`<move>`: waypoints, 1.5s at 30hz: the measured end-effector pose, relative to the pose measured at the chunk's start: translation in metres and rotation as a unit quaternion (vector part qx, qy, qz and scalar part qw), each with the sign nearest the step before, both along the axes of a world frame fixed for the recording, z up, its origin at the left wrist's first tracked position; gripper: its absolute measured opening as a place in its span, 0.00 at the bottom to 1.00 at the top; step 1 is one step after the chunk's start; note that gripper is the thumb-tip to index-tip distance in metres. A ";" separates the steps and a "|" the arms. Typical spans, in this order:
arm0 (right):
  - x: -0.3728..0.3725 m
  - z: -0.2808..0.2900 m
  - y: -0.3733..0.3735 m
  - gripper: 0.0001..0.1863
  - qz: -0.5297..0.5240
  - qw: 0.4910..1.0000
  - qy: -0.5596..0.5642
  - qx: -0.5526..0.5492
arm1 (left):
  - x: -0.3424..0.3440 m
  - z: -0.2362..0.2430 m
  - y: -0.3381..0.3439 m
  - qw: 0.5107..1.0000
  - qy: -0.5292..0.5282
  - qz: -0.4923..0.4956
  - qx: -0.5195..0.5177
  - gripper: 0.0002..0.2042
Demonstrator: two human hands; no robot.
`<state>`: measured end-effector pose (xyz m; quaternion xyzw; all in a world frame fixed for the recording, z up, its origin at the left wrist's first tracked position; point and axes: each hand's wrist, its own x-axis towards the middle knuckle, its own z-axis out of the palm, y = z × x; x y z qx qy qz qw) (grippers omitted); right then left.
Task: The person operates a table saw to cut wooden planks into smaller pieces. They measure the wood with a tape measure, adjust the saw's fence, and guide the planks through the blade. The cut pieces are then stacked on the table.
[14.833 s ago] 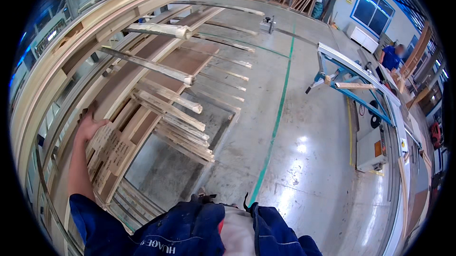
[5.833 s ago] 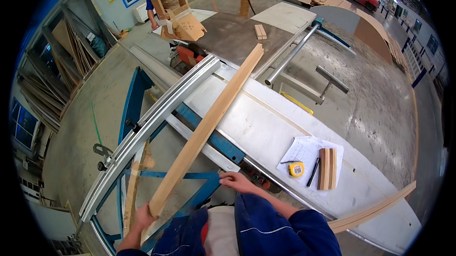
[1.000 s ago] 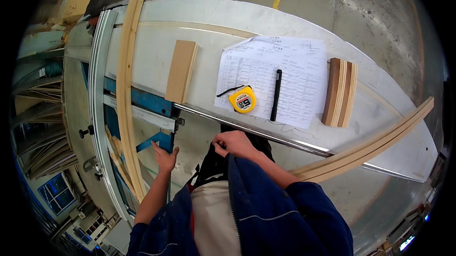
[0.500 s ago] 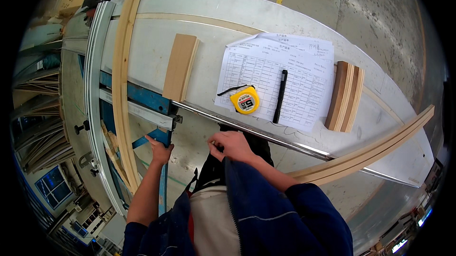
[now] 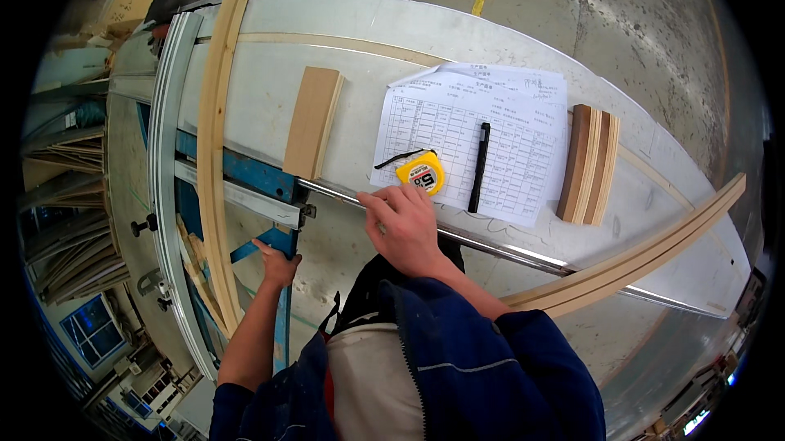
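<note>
Right hand [image 5: 406, 228] sits half-open by the tape measure [image 5: 419, 169], probably light, hard-cased, best side-pinched; can't tell if left hand [image 5: 279, 266] grips.

- You wear a navy jacket [image 5: 511, 355], open in front.
- Its zip [image 5: 411, 384] is dark, its chest piping [image 5: 466, 367] pale.
- Beneath show your cream shirt [image 5: 368, 371] and a red strip [image 5: 329, 392].
- Your trousers [image 5: 364, 294] are black.
- Your left hand [image 5: 278, 267] and right hand [image 5: 406, 228] are bare.
</note>
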<state>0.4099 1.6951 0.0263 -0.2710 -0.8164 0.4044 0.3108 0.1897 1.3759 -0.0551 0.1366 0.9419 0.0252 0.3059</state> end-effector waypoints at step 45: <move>0.006 -0.020 0.019 0.19 -0.075 0.955 -0.208 0.199 | 0.019 0.024 0.010 0.998 0.061 0.003 0.013 0.62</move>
